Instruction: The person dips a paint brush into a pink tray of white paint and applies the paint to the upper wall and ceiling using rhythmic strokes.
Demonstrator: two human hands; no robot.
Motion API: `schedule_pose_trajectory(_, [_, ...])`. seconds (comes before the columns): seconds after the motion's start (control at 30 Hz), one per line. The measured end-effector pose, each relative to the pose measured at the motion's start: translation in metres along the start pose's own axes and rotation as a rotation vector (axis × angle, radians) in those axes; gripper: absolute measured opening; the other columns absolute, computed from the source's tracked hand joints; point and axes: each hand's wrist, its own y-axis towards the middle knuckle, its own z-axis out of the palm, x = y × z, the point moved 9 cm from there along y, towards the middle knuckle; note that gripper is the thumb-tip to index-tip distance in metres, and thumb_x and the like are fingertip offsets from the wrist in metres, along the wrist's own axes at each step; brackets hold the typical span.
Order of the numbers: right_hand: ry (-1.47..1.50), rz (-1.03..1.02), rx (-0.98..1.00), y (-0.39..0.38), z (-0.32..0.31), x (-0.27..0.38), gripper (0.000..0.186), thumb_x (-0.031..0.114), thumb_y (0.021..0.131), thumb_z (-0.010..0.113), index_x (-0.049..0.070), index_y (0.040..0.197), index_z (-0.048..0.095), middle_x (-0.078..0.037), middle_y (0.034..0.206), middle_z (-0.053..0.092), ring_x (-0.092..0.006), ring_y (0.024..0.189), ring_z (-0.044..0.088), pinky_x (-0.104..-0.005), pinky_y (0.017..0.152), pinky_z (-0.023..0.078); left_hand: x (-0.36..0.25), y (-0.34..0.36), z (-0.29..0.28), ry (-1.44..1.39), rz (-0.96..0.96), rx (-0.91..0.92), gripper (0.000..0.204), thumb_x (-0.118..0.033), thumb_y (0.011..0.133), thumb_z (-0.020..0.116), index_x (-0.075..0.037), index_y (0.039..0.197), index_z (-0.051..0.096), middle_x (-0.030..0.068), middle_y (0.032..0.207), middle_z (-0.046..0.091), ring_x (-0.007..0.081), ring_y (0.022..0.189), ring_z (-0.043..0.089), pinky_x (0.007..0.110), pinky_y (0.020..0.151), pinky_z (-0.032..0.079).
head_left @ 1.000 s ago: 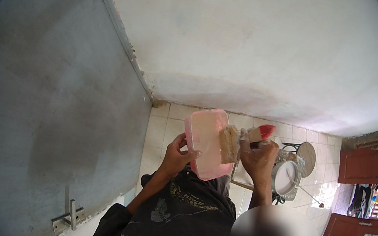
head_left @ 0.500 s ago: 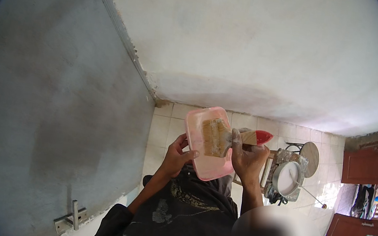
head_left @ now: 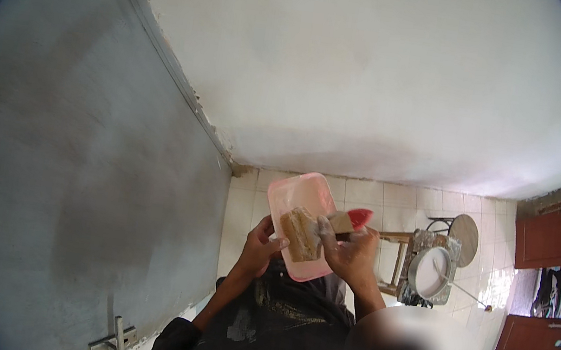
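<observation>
My left hand (head_left: 258,250) grips the near left side of a pink plastic tub (head_left: 305,191), its thumb over the rim. In my right hand (head_left: 350,256) is a wide paintbrush (head_left: 302,234) with pale bristles and a red-tipped handle, held near the base of the handle. The bristles lie over the inside of the tub, toward its near end, and look wet with whitish paint. Whether they press on the tub's bottom I cannot tell. White smears mark my right thumb and fingers.
A round pan of whitish paint (head_left: 433,266) with a long stirring rod stands on a paint-spattered stand at right. Beside it is a round-topped stool (head_left: 464,240). A grey door (head_left: 113,153) fills the left, a white wall (head_left: 379,75) the far side. Red-brown doors (head_left: 550,239) stand far right.
The paintbrush has moved down and left, nearer the tub's near end, and its handle has swung. The tub sits slightly lower in view. My left hand keeps its grip.
</observation>
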Motion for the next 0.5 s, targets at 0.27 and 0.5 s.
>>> schedule_pose_trajectory(0.27, [0.209,0.123,-0.177,0.008,-0.012,-0.012,0.012,0.009,0.079,0.067,-0.002,0.081,0.065,-0.011,0.069,0.067,-0.0181,0.063,0.067,-0.0289,0.056,0.051,0.002,0.006,0.017,0.013,0.037,0.099,0.059,0.001,0.075,0.061,-0.001,0.129,0.037,0.0082,0.119,0.051,0.0190,0.104,0.057,0.031,0.083,0.053])
schedule_pose_trajectory(0.5, [0.054,-0.020,-0.059,0.006,-0.051,-0.025,0.009,0.005,0.077,0.068,-0.002,0.079,0.065,-0.013,0.068,0.066,-0.0219,0.061,0.066,-0.0296,0.055,0.050,0.029,0.024,0.038,0.016,-0.008,0.037,0.059,-0.001,0.075,0.057,-0.002,0.130,0.036,0.0089,0.117,0.052,0.0189,0.102,0.058,0.032,0.082,0.054])
